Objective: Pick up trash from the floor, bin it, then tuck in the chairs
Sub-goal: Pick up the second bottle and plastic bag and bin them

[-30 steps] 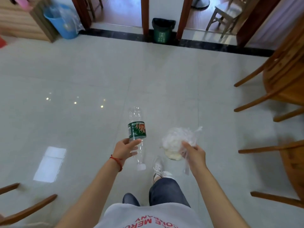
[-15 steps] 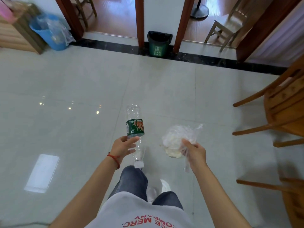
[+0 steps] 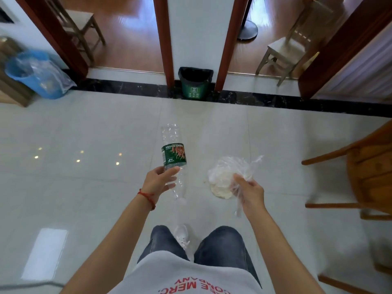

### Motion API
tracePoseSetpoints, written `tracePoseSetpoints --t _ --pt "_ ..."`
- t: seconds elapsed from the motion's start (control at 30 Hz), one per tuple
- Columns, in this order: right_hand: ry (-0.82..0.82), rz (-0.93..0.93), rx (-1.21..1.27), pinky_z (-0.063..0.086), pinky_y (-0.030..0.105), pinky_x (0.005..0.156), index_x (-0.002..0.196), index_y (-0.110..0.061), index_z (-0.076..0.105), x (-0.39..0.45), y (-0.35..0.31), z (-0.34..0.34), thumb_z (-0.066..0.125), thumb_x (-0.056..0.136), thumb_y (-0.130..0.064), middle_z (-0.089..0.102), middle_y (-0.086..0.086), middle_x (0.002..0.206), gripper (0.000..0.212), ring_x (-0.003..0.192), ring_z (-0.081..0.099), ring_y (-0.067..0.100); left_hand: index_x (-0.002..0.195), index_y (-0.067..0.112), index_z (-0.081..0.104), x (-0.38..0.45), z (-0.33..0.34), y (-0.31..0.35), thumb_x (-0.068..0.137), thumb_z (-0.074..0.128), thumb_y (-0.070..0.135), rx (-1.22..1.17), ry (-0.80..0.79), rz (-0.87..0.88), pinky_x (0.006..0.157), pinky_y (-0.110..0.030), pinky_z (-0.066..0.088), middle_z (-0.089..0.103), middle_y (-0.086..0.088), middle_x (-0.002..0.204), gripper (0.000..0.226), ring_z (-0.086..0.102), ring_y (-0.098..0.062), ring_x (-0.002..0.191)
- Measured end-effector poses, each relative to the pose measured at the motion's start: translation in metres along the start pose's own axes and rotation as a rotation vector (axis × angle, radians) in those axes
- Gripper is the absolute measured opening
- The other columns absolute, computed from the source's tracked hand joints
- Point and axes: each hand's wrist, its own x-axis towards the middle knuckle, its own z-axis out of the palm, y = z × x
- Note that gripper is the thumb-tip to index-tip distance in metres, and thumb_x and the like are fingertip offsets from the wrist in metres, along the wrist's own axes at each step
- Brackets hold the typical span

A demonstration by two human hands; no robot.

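Closer now is the green bin [image 3: 195,82], because we have walked toward it across the shiny floor [image 3: 84,128]. It sits by the white wall between two red-brown door posts, well ahead of us.

Our left hand [image 3: 159,179] grips an empty plastic bottle [image 3: 174,158] near its neck, with the cap end pointing down at our feet. Our right hand [image 3: 248,188] pinches a crumpled plastic bag [image 3: 228,177] with something pale inside. Both pieces of trash are up in the air in front of us, not on the floor.

So we think the picking up is done, at least for these two things. We see no other trash on the floor here. What is left is to drop them in the bin. After that, the wooden chairs [image 3: 364,172] on our right need tucking in. A blue bucket [image 3: 36,73] with a clear bag stands far off on the left.
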Motion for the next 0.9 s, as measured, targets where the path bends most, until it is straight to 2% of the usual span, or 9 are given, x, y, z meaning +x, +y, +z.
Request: tracePoseSetpoints --t 0.13,0.27,0.4,0.47,0.57,0.73,0.83,0.9 --pt "0.008 0.006 0.017 0.054 0.026 0.062 0.081 -0.006 0.056 0.045 -0.042 0.029 0.074 0.075 -0.011 0.062 0.010 0.072 0.020 0.065 0.062 0.020 0.112 0.001 0.056 0.054 0.019 0.043 0.080 0.066 0.018 -0.009 0.003 0.000 0.072 -0.031 0.052 0.060 -0.008 0.094 0.037 0.059 -0.024 0.090" --pt "-0.036 -0.004 0.062 0.054 0.023 0.051 0.071 -0.009 0.053 0.101 -0.091 0.062 0.072 0.075 -0.006 0.060 0.011 0.065 0.020 0.052 0.061 0.015 0.111 0.001 0.055 0.112 0.042 0.083 0.080 0.066 0.017 -0.016 0.026 -0.007 0.073 -0.031 0.052 0.060 -0.010 0.095 0.036 0.058 -0.025 0.091" --pt "-0.086 -0.011 0.079 0.057 0.027 0.058 0.072 -0.008 0.055 0.155 -0.150 0.093 0.072 0.075 -0.005 0.062 0.011 0.072 0.018 0.058 0.063 0.017 0.108 0.002 0.055 0.167 0.068 0.129 0.081 0.064 0.017 -0.056 0.053 -0.009 0.072 -0.031 0.053 0.059 -0.009 0.094 0.032 0.058 -0.024 0.089" --pt "-0.096 -0.003 0.083 0.058 0.027 0.058 0.072 -0.007 0.055 0.178 -0.178 0.106 0.072 0.075 -0.003 0.063 0.011 0.072 0.018 0.054 0.063 0.015 0.108 0.003 0.056 0.191 0.081 0.150 0.081 0.064 0.017 -0.052 0.062 -0.013 0.071 -0.030 0.053 0.060 -0.008 0.093 0.032 0.058 -0.023 0.087" --pt "-0.121 0.017 0.113 0.057 0.029 0.056 0.066 -0.008 0.052 0.211 -0.219 0.128 0.070 0.076 0.000 0.062 0.010 0.072 0.022 0.061 0.062 0.020 0.109 0.002 0.055 0.227 0.098 0.184 0.082 0.064 0.017 -0.061 0.069 0.011 0.073 -0.032 0.053 0.061 -0.008 0.094 0.032 0.059 -0.023 0.088" --pt "-0.081 0.040 0.041 0.054 0.020 0.049 0.076 -0.003 0.061 0.260 -0.265 0.173 0.070 0.078 -0.002 0.062 0.010 0.073 0.009 0.056 0.059 0.018 0.105 0.004 0.056 0.289 0.110 0.231 0.083 0.063 0.016 -0.052 0.090 0.002 0.074 -0.032 0.052 0.060 -0.009 0.095 0.027 0.058 -0.025 0.090" --pt "-0.069 0.052 -0.008 0.053 0.019 0.048 0.074 -0.005 0.062 0.293 -0.285 0.209 0.071 0.078 -0.004 0.063 0.011 0.073 0.009 0.047 0.060 0.012 0.097 0.007 0.059 0.336 0.110 0.258 0.082 0.064 0.016 -0.049 0.100 -0.022 0.073 -0.032 0.052 0.060 -0.010 0.095 0.018 0.058 -0.024 0.088" --pt "-0.052 0.061 -0.006 0.052 0.018 0.047 0.074 -0.005 0.062 0.317 -0.298 0.233 0.070 0.078 -0.004 0.063 0.011 0.072 0.009 0.043 0.059 0.010 0.098 0.006 0.059 0.371 0.110 0.277 0.081 0.065 0.017 -0.030 0.094 -0.040 0.073 -0.032 0.052 0.060 -0.010 0.094 0.021 0.057 -0.025 0.087"
